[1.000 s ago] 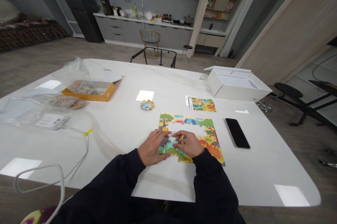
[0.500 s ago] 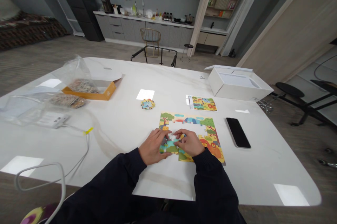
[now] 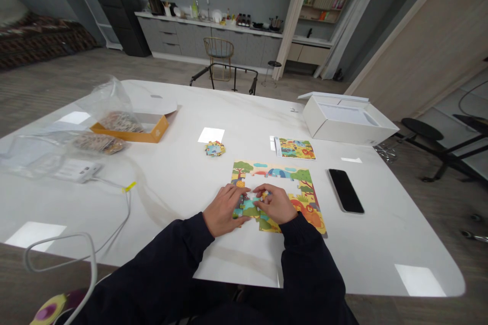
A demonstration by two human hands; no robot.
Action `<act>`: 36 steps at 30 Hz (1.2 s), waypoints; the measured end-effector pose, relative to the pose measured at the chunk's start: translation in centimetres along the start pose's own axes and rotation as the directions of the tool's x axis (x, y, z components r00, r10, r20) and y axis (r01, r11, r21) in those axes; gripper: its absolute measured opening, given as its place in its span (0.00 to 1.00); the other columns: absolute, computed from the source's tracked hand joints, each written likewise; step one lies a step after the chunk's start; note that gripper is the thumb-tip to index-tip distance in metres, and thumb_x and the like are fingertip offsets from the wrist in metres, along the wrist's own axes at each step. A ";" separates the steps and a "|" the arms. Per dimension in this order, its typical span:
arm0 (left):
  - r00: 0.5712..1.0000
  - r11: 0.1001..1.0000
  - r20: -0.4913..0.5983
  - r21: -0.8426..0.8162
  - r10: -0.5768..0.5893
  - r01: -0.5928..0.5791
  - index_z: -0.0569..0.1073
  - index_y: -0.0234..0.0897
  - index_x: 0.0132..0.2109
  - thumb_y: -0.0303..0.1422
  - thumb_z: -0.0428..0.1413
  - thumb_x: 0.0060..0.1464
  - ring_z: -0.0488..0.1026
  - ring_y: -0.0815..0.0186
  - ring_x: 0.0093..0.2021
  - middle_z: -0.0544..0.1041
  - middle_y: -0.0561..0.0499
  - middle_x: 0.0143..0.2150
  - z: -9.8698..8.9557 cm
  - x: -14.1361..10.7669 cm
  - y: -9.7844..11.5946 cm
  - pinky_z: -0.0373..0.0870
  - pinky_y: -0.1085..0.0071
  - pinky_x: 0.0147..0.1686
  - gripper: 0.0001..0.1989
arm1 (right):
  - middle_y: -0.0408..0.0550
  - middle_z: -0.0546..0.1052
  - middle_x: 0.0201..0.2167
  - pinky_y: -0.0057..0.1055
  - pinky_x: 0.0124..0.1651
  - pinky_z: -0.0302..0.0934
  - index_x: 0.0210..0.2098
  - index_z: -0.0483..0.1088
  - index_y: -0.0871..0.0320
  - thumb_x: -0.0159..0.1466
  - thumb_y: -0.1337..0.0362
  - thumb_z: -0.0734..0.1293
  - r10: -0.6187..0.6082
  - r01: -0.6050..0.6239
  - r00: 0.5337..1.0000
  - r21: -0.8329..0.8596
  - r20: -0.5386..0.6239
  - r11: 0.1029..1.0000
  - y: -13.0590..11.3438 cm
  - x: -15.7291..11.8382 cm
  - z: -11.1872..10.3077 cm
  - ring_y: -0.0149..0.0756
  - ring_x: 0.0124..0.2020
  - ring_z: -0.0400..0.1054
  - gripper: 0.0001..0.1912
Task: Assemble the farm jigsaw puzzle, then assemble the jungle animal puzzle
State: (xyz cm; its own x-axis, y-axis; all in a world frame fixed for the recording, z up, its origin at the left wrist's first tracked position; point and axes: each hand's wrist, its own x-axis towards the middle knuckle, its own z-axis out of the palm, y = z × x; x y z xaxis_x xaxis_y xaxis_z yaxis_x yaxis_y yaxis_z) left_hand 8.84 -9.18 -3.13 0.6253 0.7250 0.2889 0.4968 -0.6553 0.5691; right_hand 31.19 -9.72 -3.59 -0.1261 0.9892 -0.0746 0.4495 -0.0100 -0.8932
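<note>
A colourful animal jigsaw puzzle (image 3: 280, 172) lies on the table in front of me, its border joined and white gaps showing in its middle. At its lower left, a green and teal jigsaw piece (image 3: 250, 207) lies between my hands. My left hand (image 3: 224, 210) grips the left side of this part, thumb at the bottom edge and fingertips above. My right hand (image 3: 277, 205) is closed in a pinch at the piece's right edge. The fingers partly hide the joints with neighbouring pieces. A small pile of loose jigsaw pieces (image 3: 215, 149) sits beyond my left hand.
A picture card (image 3: 296, 148) lies behind the puzzle, and a black phone (image 3: 345, 191) to its right. At the back right stands a white box (image 3: 345, 124). On the left are an orange box (image 3: 152, 133), bagged pieces (image 3: 99, 143) and a white power strip (image 3: 78, 170) with a cable.
The green and teal piece shows more plainly between my fingers, after a very small shift of my hands. The view has tilted slightly; the other things on the table stay put.
</note>
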 end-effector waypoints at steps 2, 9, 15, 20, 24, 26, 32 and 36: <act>1.000 1.000 -0.003 0.000 0.002 -0.002 0.63 0.40 0.62 0.38 0.68 0.52 0.69 0.51 0.52 0.76 0.43 0.52 0.0 0.0 0.0 0.68 0.54 0.52 0.35 | 0.43 0.76 0.33 0.21 0.21 0.53 0.40 0.75 0.58 0.54 0.66 0.71 -0.001 0.001 1.000 -0.003 -0.001 1.000 0.1 0.1 0.0 0.23 0.19 0.62 0.14; 1.000 1.000 -0.002 -0.021 0.010 -0.010 0.63 0.40 0.62 0.38 0.68 0.52 0.70 0.51 0.51 0.76 0.44 0.49 0.0 0.1 0.1 0.67 0.55 0.52 0.35 | 0.43 0.76 0.33 0.22 0.21 0.53 0.41 0.75 0.58 0.54 0.67 0.71 0.001 0.000 1.000 -0.009 0.016 1.000 -0.3 0.0 -0.1 0.23 0.19 0.63 0.14; 1.000 1.000 -0.008 -0.022 0.010 -0.011 0.63 0.40 0.62 0.37 0.69 0.51 0.70 0.52 0.52 0.76 0.44 0.50 0.0 0.0 0.0 0.67 0.55 0.52 0.35 | 0.43 0.75 0.33 0.21 0.21 0.52 0.41 0.76 0.59 0.53 0.67 0.70 0.007 -0.007 1.000 0.002 0.023 1.000 -0.4 -0.1 -0.1 0.22 0.18 0.62 0.14; 1.000 1.000 -0.001 -0.024 0.000 0.000 0.64 0.40 0.62 0.38 0.69 0.51 0.70 0.52 0.51 0.76 0.45 0.50 -0.1 0.1 0.1 0.67 0.54 0.52 0.35 | 0.43 0.75 0.33 0.21 0.21 0.53 0.41 0.75 0.59 0.53 0.67 0.70 0.005 -0.005 1.000 -0.008 0.023 1.000 -0.5 -0.1 -0.1 0.23 0.19 0.62 0.14; 1.000 1.000 0.003 -0.031 0.000 0.000 0.63 0.40 0.62 0.37 0.69 0.51 0.70 0.52 0.51 0.76 0.45 0.49 -0.1 0.2 0.2 0.67 0.53 0.52 0.35 | 0.43 0.76 0.33 0.21 0.21 0.53 0.41 0.75 0.59 0.53 0.68 0.70 0.000 0.000 1.000 -0.013 0.021 1.000 -0.6 -0.1 -0.2 0.22 0.18 0.62 0.14; 1.000 0.999 0.001 -0.034 0.001 -0.001 0.63 0.40 0.62 0.37 0.69 0.51 0.70 0.52 0.51 0.76 0.45 0.49 -0.1 0.1 0.1 0.67 0.53 0.53 0.35 | 0.43 0.76 0.33 0.21 0.22 0.53 0.41 0.75 0.59 0.53 0.68 0.71 -0.001 0.001 1.000 -0.016 0.019 1.000 -0.6 -0.1 -0.2 0.22 0.19 0.62 0.14; 1.000 0.999 -0.016 -0.047 0.010 -0.011 0.63 0.41 0.62 0.37 0.69 0.50 0.70 0.51 0.52 0.77 0.45 0.49 0.1 0.0 -0.1 0.68 0.53 0.53 0.36 | 0.42 0.75 0.32 0.21 0.22 0.54 0.41 0.75 0.59 0.53 0.68 0.70 -0.005 0.005 1.000 -0.019 0.020 1.000 -0.5 -0.1 -0.1 0.23 0.19 0.63 0.14; 1.000 0.998 -0.018 -0.055 0.004 -0.005 0.63 0.41 0.62 0.35 0.69 0.49 0.70 0.52 0.52 0.77 0.45 0.49 0.2 0.0 -0.2 0.68 0.53 0.54 0.37 | 0.43 0.76 0.33 0.21 0.22 0.54 0.41 0.76 0.59 0.53 0.69 0.70 -0.010 0.010 1.000 -0.025 0.023 1.000 -0.5 0.0 -0.1 0.23 0.19 0.64 0.14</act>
State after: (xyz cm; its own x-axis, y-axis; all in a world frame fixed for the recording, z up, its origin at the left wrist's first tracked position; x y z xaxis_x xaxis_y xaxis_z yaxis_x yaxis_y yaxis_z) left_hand 8.88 -9.08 -3.32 0.6166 0.7258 0.3051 0.4597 -0.6465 0.6089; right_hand 31.10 -9.68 -3.11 -0.1509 0.9856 -0.0759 0.4704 0.0040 -0.8825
